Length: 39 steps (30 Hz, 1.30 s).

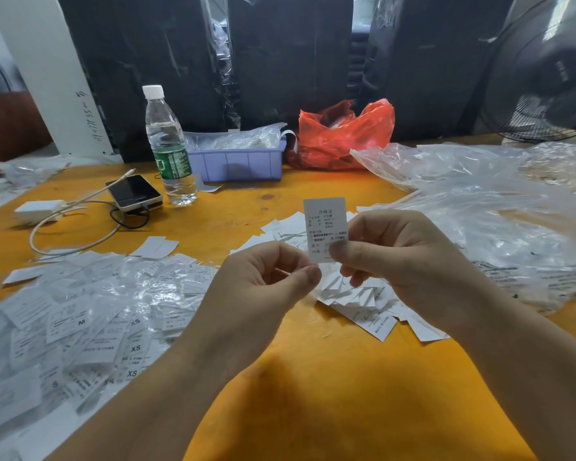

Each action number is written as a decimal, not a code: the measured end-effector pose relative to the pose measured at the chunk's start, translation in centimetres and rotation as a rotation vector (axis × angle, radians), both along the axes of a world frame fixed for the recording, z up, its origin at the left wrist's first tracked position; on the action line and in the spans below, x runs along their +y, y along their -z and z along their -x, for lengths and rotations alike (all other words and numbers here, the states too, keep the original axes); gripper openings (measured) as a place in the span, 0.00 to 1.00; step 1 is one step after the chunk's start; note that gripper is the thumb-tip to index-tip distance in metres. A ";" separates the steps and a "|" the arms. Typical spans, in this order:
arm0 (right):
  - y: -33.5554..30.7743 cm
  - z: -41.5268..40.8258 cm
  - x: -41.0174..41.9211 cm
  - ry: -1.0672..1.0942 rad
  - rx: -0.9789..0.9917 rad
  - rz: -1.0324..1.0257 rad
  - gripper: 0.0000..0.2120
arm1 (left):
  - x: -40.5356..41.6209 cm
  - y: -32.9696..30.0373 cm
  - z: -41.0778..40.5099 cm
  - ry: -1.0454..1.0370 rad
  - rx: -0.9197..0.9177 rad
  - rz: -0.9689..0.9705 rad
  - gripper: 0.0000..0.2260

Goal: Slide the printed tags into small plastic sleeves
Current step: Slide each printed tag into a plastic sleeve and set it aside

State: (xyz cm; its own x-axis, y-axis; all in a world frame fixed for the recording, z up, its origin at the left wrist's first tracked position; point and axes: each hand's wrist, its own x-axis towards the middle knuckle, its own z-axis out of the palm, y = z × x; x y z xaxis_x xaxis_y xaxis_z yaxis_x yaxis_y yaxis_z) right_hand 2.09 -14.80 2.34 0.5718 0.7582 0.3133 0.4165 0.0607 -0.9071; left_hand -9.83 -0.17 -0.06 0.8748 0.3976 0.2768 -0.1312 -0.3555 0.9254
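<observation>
My right hand [396,257] pinches a white printed tag [325,224] by its lower right edge and holds it upright above the orange table [313,377]. My left hand [263,284] is beside it with curled fingers, thumb tip just under the tag's lower left corner. Whether it pinches the tag or a clear sleeve does not show. Loose printed tags [363,304] lie under my hands. A heap of tags in clear plastic sleeves [80,321] covers the table's left.
Crumpled clear plastic bags [486,207] fill the right side. Behind stand a water bottle [171,148], a purple bin [240,163], a red bag [343,134] and a fan [546,71]. A phone [135,193] and white charger [39,209] with cable lie far left.
</observation>
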 end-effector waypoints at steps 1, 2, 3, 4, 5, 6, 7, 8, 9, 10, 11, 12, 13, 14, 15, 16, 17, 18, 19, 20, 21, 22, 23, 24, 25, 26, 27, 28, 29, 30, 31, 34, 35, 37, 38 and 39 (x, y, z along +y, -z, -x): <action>0.0 -0.1 0.0 0.008 -0.002 0.002 0.17 | 0.0 0.0 0.0 -0.001 -0.006 -0.001 0.02; 0.0 -0.1 0.0 0.017 -0.002 -0.002 0.16 | 0.0 -0.1 0.0 -0.002 -0.010 -0.003 0.02; 0.0 -0.2 0.0 0.026 0.002 -0.012 0.15 | 0.0 -0.1 0.0 -0.004 -0.013 -0.005 0.02; 0.0 -0.3 -0.1 0.035 0.007 -0.022 0.14 | 0.0 -0.1 0.0 -0.004 -0.015 -0.006 0.01; -0.1 -0.4 -0.2 0.043 0.009 -0.032 0.14 | 0.0 -0.1 0.0 -0.005 -0.017 -0.006 0.01; -0.1 -0.5 -0.3 0.051 0.010 -0.037 0.14 | 0.0 -0.1 0.0 -0.007 -0.020 -0.006 0.01; -0.1 -0.6 -0.3 0.058 0.010 -0.038 0.14 | 0.0 -0.1 0.0 -0.008 -0.022 -0.008 0.01; -0.1 -0.7 -0.4 0.065 0.011 -0.036 0.14 | 0.0 -0.1 0.0 -0.010 -0.025 -0.010 0.01; -0.1 -0.8 -0.4 0.071 0.009 -0.032 0.14 | 0.0 -0.1 0.0 -0.013 -0.029 -0.010 0.01; -0.2 -0.8 -0.4 0.074 0.005 -0.023 0.14 | 0.0 0.0 0.0 -0.017 -0.032 -0.008 0.01; -0.2 -0.9 -0.4 0.072 0.001 -0.010 0.15 | 0.0 -0.1 0.0 -0.022 -0.034 -0.006 0.01; -0.2 -0.9 -0.5 0.064 -0.003 0.002 0.15 | 0.0 -0.1 0.0 -0.027 -0.035 -0.004 0.01; -0.3 -0.9 -0.5 0.052 -0.005 0.010 0.15 | 0.0 -0.1 0.0 -0.031 -0.035 0.000 0.01; -0.3 -0.9 -0.6 0.044 -0.011 0.012 0.15 | 0.0 -0.1 0.0 -0.036 -0.037 0.004 0.01; -0.4 -1.0 -0.6 0.039 -0.020 0.012 0.14 | 0.0 -0.1 0.0 -0.041 -0.037 0.008 0.01; -0.4 -1.0 -0.7 0.036 -0.031 0.009 0.14 | 0.1 -0.1 0.0 -0.046 -0.038 0.014 0.01; -0.5 -1.0 -0.7 0.035 -0.040 0.004 0.14 | 0.1 -0.1 0.0 -0.049 -0.040 0.021 0.01; -0.5 -1.0 -0.8 0.038 -0.051 -0.002 0.15 | 0.1 -0.1 0.0 -0.048 -0.042 0.031 0.01; -0.5 -1.1 -0.8 0.044 -0.064 -0.005 0.15 | 0.1 -0.1 0.0 -0.044 -0.047 0.043 0.01; -0.6 -1.1 -0.9 0.051 -0.079 -0.005 0.16 | 0.2 -0.1 0.0 -0.037 -0.050 0.055 0.02; -0.5 -1.1 -0.9 0.059 -0.092 -0.002 0.16 | 0.2 -0.1 0.0 -0.031 -0.050 0.066 0.02; -0.5 -1.1 -0.9 0.062 -0.101 0.002 0.16 | 0.2 -0.1 0.0 -0.027 -0.048 0.074 0.03; -0.5 -1.1 -0.8 0.060 -0.105 0.006 0.16 | 0.2 -0.1 -0.1 -0.023 -0.046 0.080 0.03; -0.4 -1.0 -0.8 0.056 -0.102 0.008 0.16 | 0.2 0.0 -0.1 -0.020 -0.045 0.082 0.03; -0.4 -0.9 -0.7 0.053 -0.097 0.010 0.16 | 0.2 0.0 -0.1 -0.019 -0.045 0.083 0.03; -0.4 -0.9 -0.7 0.052 -0.092 0.013 0.16 | 0.2 0.0 -0.1 -0.019 -0.044 0.081 0.03; -0.4 -0.9 -0.7 0.050 -0.087 0.015 0.16 | 0.2 0.0 -0.2 -0.021 -0.043 0.080 0.04; -0.4 -0.9 -0.7 0.047 -0.080 0.014 0.16 | 0.2 0.0 -0.1 -0.022 -0.043 0.079 0.04; -0.5 -0.9 -0.7 0.046 -0.069 0.009 0.15 | 0.2 0.0 -0.1 -0.021 -0.043 0.081 0.04; -0.5 -0.9 -0.7 0.045 -0.057 0.003 0.14 | 0.2 0.0 -0.1 -0.020 -0.043 0.082 0.04; -0.5 -0.9 -0.7 0.045 -0.049 -0.003 0.14 | 0.2 -0.1 0.0 -0.017 -0.043 0.083 0.03; -0.5 -0.8 -0.6 0.037 -0.038 -0.017 0.16 | 0.1 -0.2 0.0 -0.005 -0.038 0.082 0.03; -0.4 -0.7 -0.5 0.032 -0.036 -0.021 0.16 | 0.0 -0.2 0.0 0.000 -0.038 0.086 0.02; -0.3 -0.6 -0.4 0.025 -0.032 -0.025 0.15 | -0.2 -0.3 0.1 0.011 -0.037 0.091 0.01; -0.3 -0.5 -0.3 0.023 -0.028 -0.024 0.15 | -0.2 -0.3 0.1 0.014 -0.036 0.086 0.01; -0.2 -0.5 -0.3 0.021 -0.023 -0.023 0.14 | -0.2 -0.4 0.1 0.015 -0.036 0.079 0.01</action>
